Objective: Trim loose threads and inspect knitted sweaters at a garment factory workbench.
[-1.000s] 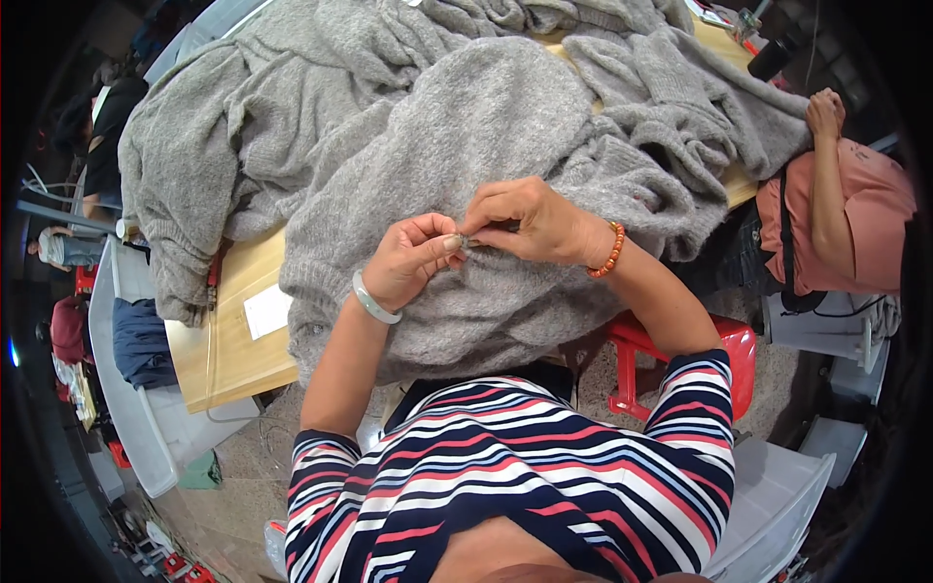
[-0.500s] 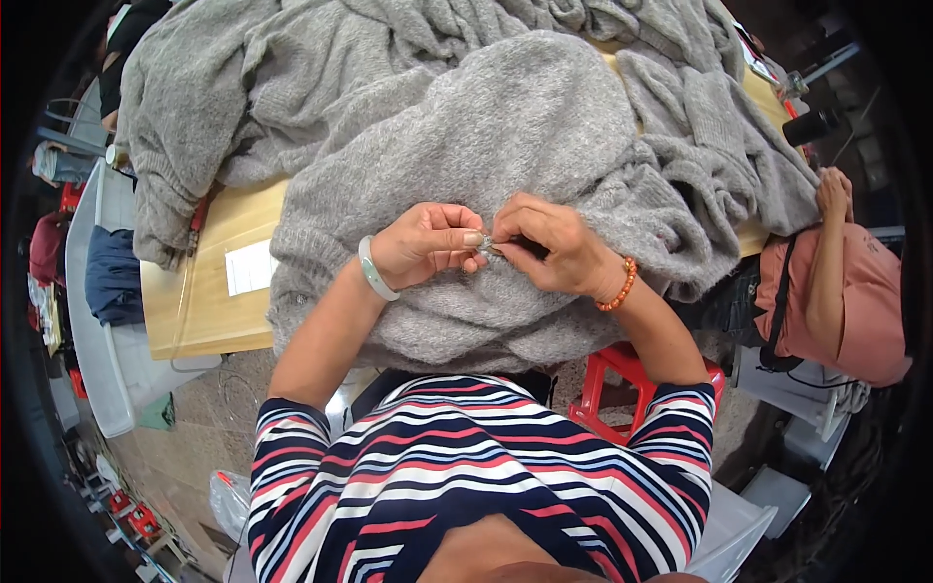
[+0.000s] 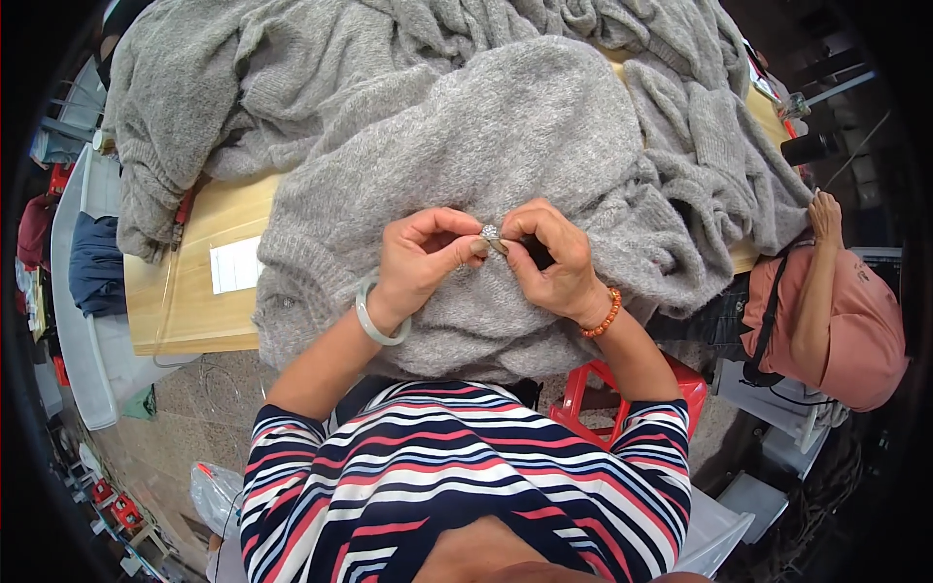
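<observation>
Over the table lies a fuzzy grey knitted sweater (image 3: 457, 146), its near part spread in front of my body. My left hand (image 3: 416, 260), with a pale bangle at the wrist, pinches a small round sparkling button (image 3: 489, 232) between thumb and fingertips. My right hand (image 3: 559, 260), wearing an orange bead bracelet, pinches from the other side, thumb and index tip meeting right beside the button. Both hands are just above the knit. A tiny dull bit shows under the button at the fingertips; whether it is thread or part of the button I cannot tell.
More grey knitwear (image 3: 175, 107) heaps across the wooden table (image 3: 194, 311). A white paper slip (image 3: 235, 266) lies at the left. Folded dark blue cloth (image 3: 95, 264) rests in a pale bin beside the table. Right of me are a red stool (image 3: 573, 398) and a person in pink (image 3: 846, 321) touching the knitwear.
The button now shows more plainly between my fingertips. My right hand has turned, its fingers rounding into a wider loop, and the left fingers have shifted their pinch. The person's hand at right has risen slightly.
</observation>
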Available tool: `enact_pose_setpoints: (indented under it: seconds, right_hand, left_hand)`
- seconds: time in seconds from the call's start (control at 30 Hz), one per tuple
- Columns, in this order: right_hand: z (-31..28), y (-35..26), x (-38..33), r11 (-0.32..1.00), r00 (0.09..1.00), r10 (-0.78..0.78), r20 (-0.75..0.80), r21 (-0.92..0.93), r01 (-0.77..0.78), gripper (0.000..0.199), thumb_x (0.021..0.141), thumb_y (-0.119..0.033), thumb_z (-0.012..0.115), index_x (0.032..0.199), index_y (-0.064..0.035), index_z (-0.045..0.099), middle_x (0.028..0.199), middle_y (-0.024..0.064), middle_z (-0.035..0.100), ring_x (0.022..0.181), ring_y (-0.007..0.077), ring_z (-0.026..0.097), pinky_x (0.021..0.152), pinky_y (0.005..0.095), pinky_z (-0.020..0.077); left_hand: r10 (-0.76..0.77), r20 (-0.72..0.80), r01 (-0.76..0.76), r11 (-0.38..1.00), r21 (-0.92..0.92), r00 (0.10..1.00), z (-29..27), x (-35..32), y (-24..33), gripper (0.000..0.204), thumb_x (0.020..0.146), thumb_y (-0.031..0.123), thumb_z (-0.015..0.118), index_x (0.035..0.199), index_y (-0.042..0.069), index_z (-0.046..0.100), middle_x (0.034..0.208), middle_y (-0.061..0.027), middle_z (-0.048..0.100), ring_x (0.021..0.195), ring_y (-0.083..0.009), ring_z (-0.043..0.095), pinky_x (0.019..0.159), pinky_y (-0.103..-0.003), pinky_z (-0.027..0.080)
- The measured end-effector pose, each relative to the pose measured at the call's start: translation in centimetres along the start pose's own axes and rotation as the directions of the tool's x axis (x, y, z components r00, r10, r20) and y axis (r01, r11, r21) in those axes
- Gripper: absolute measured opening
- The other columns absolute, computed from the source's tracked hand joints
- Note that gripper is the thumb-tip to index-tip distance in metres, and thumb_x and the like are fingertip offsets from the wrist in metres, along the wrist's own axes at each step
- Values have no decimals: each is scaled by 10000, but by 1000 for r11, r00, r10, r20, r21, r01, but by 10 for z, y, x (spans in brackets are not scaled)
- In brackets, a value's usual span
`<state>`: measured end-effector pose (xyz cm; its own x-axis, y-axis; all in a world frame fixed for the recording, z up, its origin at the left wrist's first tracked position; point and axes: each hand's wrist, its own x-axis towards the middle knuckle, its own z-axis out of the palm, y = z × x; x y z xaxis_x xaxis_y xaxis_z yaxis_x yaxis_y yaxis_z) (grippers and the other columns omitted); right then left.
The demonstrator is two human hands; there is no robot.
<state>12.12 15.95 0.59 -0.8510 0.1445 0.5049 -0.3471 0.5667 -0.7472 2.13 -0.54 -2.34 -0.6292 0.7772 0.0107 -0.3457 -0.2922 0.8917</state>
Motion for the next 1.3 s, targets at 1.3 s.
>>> enact_pose_setpoints:
  seconds: [1.3]
  right_hand:
    - [-12, -4, -4, 925, 957, -284, 62, -244, 291, 179, 737, 9, 683, 906, 29, 626, 860, 141, 623, 744, 279, 641, 622, 344, 533]
  left_hand:
    - [183, 88, -203, 889, 410, 979, 15, -2, 10, 212, 839, -98, 585, 1035, -44, 642, 1008, -72, 596, 771, -90, 606, 663, -204, 509]
